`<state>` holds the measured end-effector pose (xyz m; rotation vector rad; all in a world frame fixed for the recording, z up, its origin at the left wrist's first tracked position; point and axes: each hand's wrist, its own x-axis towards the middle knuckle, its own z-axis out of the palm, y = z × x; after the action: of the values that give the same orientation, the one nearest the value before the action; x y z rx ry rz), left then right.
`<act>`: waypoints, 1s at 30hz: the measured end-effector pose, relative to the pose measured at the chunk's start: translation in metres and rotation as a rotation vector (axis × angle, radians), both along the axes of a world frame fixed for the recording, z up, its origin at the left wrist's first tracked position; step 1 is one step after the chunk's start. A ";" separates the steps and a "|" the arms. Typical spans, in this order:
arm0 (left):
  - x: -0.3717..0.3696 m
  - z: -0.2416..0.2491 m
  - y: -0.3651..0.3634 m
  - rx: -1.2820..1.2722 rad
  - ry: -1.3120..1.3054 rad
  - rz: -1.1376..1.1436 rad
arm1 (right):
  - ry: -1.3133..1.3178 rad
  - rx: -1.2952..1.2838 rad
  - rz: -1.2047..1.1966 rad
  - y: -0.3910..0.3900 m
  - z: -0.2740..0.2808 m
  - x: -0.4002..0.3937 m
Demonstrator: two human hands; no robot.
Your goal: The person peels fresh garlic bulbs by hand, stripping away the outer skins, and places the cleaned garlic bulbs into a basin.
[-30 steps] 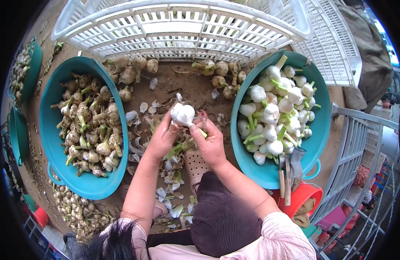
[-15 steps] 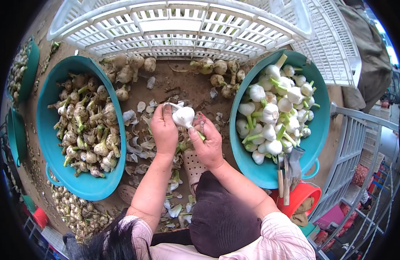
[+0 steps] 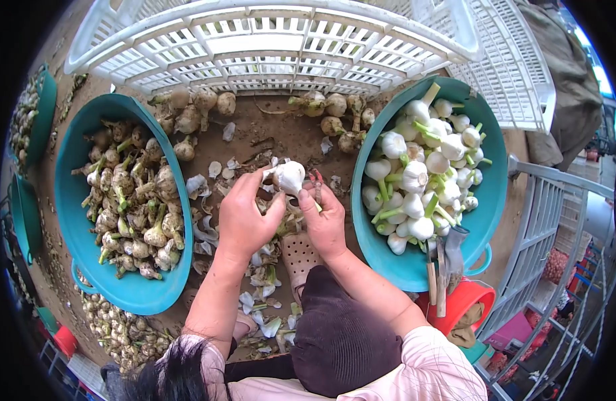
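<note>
A white garlic bulb [image 3: 292, 176] is held between my two hands, with a brownish patch on its left side and its stem pointing down. My right hand [image 3: 326, 224] is closed around the stem, a small red thing [image 3: 317, 176] showing at its fingers that I cannot make out. My left hand [image 3: 246, 212] curls against the bulb's left side, with fingertips touching it and thumb below. On the left, a teal tub [image 3: 151, 294] holds dirty, unpeeled garlic [image 3: 121, 194]. The teal tub [image 3: 367, 260] on the right holds clean white garlic [image 3: 415, 177].
White plastic crates [image 3: 274, 43] stand across the far side. Peeled skins [image 3: 264, 281] litter the ground between the tubs, with loose bulbs [image 3: 188, 117] beyond. Wooden-handled tools [image 3: 441, 274] lean on the right tub's rim above a red bucket [image 3: 465, 301]. A metal rail [image 3: 555, 180] is at right.
My left hand has turned and shifted slightly down and left, its thumb now lower. The bulb has tilted and moved a little right; its brownish left side now shows. My right hand still holds the stem.
</note>
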<state>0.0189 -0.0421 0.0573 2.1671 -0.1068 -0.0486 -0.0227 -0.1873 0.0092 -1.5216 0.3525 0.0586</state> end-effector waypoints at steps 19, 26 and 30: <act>0.017 -0.016 0.010 0.062 0.132 0.001 | -0.273 -0.459 0.235 -0.003 0.013 0.013; 0.027 -0.046 0.011 -0.103 0.387 0.157 | -0.261 -0.304 0.274 -0.021 0.008 0.007; 0.041 -0.099 0.044 -0.011 0.511 0.073 | -0.212 0.721 0.143 -0.035 0.030 -0.005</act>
<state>0.0596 0.0022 -0.0421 2.0799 0.2646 -0.5527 -0.0280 -0.2219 0.0396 -0.8242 0.0346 0.1211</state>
